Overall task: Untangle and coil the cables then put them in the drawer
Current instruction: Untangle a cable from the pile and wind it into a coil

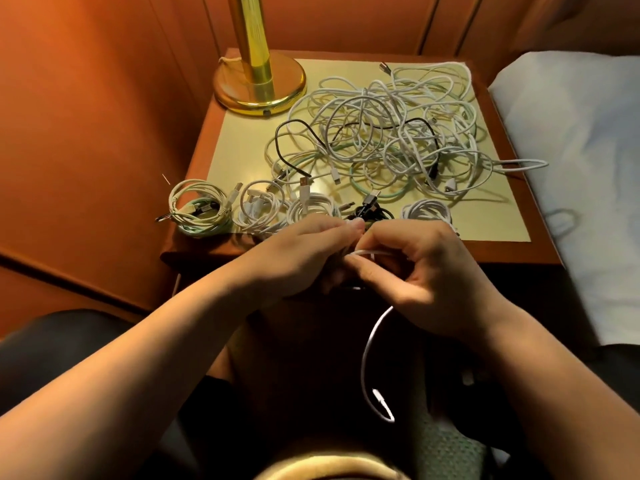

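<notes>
The nightstand stands between an orange wall panel and a white bed; a brass lamp base fills its far left corner. A tangled cable pile covers the middle, with 5 coiled cables along the near edge. Just before that edge, the left hand and right hand both pinch a white cable, its end hanging below.

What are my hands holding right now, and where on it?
Both hands, the left hand and the right hand, pinch one white cable near its upper end; the rest hangs loose below, its plug dangling free.
</notes>
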`<state>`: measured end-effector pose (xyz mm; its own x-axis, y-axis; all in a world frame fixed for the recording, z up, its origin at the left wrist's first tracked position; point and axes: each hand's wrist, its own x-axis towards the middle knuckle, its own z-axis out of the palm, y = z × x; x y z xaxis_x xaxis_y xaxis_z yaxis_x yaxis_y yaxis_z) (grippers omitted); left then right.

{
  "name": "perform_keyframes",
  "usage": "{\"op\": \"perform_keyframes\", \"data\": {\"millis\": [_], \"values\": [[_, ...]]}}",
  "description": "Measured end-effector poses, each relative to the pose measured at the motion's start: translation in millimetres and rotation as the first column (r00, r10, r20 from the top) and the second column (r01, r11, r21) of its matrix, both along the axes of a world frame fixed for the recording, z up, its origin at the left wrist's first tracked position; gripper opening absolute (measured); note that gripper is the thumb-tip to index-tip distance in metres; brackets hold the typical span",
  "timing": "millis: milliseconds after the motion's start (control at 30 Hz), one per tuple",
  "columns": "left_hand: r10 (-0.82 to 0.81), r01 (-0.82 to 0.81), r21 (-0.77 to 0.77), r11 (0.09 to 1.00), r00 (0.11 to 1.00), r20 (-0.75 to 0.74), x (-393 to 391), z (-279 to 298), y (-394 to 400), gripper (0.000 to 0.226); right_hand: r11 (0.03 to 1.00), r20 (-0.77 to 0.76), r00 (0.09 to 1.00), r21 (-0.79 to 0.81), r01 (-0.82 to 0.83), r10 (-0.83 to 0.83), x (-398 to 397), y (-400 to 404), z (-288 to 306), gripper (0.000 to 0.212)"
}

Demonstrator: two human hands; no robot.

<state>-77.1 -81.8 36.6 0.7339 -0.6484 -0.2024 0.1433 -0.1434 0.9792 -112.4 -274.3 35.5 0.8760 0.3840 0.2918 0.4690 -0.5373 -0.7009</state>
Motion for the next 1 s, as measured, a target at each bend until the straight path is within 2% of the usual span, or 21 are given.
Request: {"op": "perform_keyframes", "data": {"millis": [133,233,333,433,533,633,700,767,800,833,867,933,967,1000], "values": [[-0.051,0.042,-0.055,0.998,0.983,-0.176,1,0,3,0.044,0.982,-0.145,0.989,0.188,-0.015,0.043,11,-16,-1,0.016],[-0.089,0.066,-0.105,0.992,0.97,-0.227,3,-1,4,0.045,0.977,-0.156,0.987,0.214,0.007,0.027,10,-17,-1,0.012],[-0.137,0.098,-0.141,0.985,0.945,-0.297,5,-1,6,0.044,0.958,-0.265,0.964,0.278,0.075,0.001,12,-19,-2,0.016],[-0.232,0.137,-0.244,0.96,0.878,-0.42,7,3,10,0.033,0.946,-0.354,0.935,0.304,0.115,0.0,15,-19,-1,0.023],[-0.301,0.105,-0.393,0.914,0.823,-0.482,9,4,13,0.027,0.904,-0.456,0.889,0.396,0.162,0.041,12,-10,-5,0.022],[-0.332,-0.047,-0.547,0.836,0.75,-0.572,8,2,11,0.024,0.847,-0.614,0.781,0.471,0.247,0.113,5,7,-15,0.024],[-0.304,-0.224,-0.604,0.764,0.701,-0.645,6,3,6,0.021,0.864,-0.706,0.694,0.43,0.262,0.141,-1,18,-21,0.027],[-0.131,-0.465,-0.579,0.67,0.694,-0.708,4,6,-2,0.018,0.916,-0.733,0.668,0.344,0.207,0.124,-5,26,-27,0.032],[0.014,-0.579,-0.541,0.61,0.69,-0.723,4,7,-5,0.02,0.944,-0.715,0.693,0.286,0.165,0.096,-7,27,-27,0.034],[0.17,-0.647,-0.513,0.563,0.699,-0.695,4,6,-7,0.024,0.969,-0.672,0.738,0.217,0.121,0.058,-7,27,-26,0.036],[0.309,-0.656,-0.508,0.558,0.733,-0.606,4,4,-7,0.027,0.986,-0.609,0.793,0.14,0.086,0.018,-8,27,-24,0.037],[0.469,-0.546,-0.499,0.673,0.836,-0.283,4,-1,-6,0.029,0.995,-0.479,0.875,0.032,0.095,-0.068,-11,28,-17,0.038],[0.501,-0.472,-0.45,0.758,0.864,-0.062,4,-4,-3,0.029,0.991,-0.433,0.894,0.025,0.134,-0.11,-13,30,-13,0.038],[0.494,-0.41,-0.365,0.836,0.851,0.177,3,-6,-1,0.028,0.984,-0.393,0.907,0.032,0.177,-0.15,-15,31,-9,0.037]]}}
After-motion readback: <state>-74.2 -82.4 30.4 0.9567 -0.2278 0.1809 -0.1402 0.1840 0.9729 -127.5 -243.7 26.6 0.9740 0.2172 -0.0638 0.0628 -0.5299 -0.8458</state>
